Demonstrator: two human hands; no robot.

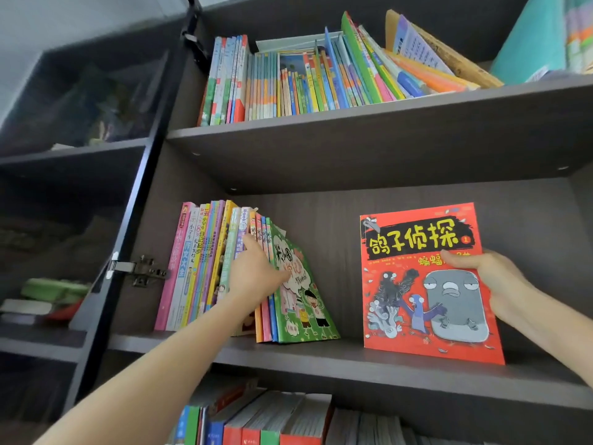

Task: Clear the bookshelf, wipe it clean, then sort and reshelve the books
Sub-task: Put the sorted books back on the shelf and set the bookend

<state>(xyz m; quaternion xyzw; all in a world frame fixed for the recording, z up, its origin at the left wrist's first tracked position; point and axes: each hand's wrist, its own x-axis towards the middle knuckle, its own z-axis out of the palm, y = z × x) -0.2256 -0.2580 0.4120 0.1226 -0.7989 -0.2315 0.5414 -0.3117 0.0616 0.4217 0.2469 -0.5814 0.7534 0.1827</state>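
Observation:
A dark brown bookshelf fills the view; its middle shelf board [353,358] carries a row of thin colourful books [205,268] at the left. My left hand [256,271] reaches into that row with fingers stretched, pressing against the spines beside a leaning green-covered book [301,303]. My right hand [491,281] grips the right edge of a red picture book [423,284] with a grey pigeon on its cover, thumb across the front. That book stands upright with its lower edge on the middle shelf, well right of the row.
The upper shelf [385,114] holds several thin books, those at the right leaning over. Below, more book tops [272,422] show. An open glass door [106,187] with a metal hinge [141,271] stands at the left, with dim cabinet shelves behind it.

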